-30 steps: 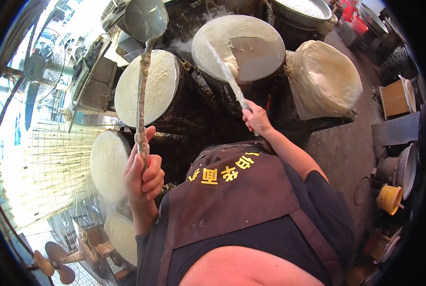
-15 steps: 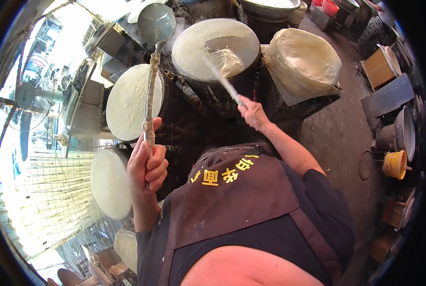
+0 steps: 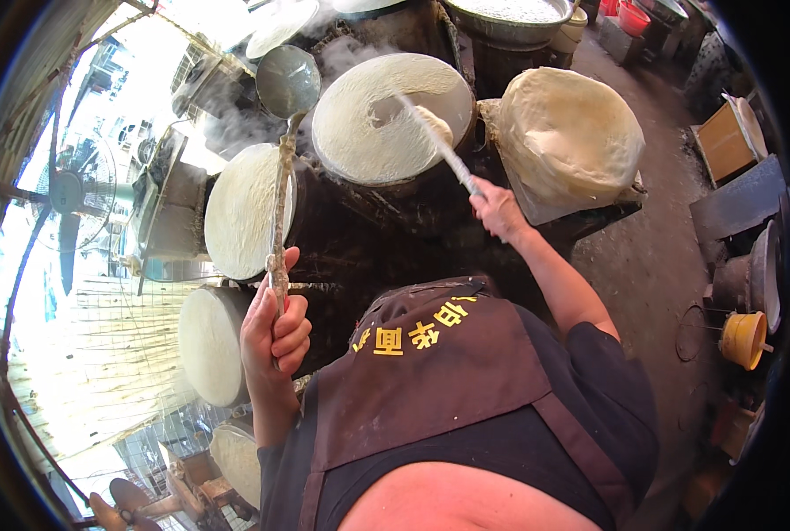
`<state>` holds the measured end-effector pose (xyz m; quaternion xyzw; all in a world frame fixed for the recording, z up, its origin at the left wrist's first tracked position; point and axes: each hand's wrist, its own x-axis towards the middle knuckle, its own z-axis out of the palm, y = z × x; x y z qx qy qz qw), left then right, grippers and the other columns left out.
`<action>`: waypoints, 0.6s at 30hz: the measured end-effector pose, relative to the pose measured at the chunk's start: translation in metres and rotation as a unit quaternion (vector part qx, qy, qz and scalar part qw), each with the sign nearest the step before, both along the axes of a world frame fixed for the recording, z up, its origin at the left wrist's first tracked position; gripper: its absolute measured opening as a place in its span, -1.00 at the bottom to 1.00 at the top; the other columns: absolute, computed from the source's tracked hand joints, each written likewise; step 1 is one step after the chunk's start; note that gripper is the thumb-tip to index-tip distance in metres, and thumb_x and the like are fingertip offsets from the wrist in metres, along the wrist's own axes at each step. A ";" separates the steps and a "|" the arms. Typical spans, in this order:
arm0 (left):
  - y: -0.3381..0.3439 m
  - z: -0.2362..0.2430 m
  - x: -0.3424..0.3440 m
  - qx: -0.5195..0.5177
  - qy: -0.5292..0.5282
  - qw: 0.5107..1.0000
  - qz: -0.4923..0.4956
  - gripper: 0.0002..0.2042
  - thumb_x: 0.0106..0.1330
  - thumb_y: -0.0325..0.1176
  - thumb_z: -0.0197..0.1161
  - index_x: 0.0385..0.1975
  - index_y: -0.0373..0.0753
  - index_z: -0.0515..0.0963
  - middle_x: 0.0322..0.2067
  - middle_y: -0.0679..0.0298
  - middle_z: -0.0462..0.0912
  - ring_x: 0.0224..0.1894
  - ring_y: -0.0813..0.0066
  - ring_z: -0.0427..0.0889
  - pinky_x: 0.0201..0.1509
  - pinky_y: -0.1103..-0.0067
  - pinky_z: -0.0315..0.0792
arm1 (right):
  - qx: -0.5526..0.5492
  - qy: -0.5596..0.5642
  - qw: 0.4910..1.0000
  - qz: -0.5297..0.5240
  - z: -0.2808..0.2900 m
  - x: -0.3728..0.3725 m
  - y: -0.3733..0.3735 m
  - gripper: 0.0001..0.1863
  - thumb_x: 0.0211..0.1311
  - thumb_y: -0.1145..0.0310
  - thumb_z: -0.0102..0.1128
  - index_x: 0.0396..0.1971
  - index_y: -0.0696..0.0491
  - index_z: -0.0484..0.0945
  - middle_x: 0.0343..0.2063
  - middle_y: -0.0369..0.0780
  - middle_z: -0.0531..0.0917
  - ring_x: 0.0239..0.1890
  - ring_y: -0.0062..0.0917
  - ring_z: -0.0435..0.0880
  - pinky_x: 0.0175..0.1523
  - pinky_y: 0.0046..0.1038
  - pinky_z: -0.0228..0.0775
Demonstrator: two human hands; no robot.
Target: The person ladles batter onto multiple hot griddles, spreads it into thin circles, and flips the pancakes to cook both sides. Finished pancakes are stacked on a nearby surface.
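One ladle (image 3: 283,168) (in left hand (image 3: 275,326)) partly hides a white-topped drum (image 3: 243,212).

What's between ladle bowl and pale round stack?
In the head view: a round griddle partly coated with pale paste, the stick in the right hand over it.

Brown apron (image 3: 444,389), yellow lettering (image 3: 389,342), black shirt (image 3: 600,398)

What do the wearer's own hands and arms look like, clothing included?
The left hand and right hand are ungloved, with no watch or bracelet visible. Both forearms are bare below short, plain dark sleeves. A brown apron with yellow lettering covers the dark top.
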<state>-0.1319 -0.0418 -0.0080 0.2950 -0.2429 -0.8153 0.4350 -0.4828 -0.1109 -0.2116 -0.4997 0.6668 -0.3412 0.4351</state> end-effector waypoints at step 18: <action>-0.019 0.015 -0.062 -0.001 0.022 1.000 -0.022 -0.44 0.52 -0.21 -0.17 0.41 -0.12 -0.20 -0.63 0.39 0.17 -0.79 0.80 0.04 -0.86 0.82 0.06 | -0.155 0.129 0.974 0.102 -0.040 -0.077 -0.028 -0.53 0.20 0.35 0.14 0.14 0.00 0.42 -0.25 0.07 0.62 -0.19 -0.04 0.62 -0.03 -0.19 0.45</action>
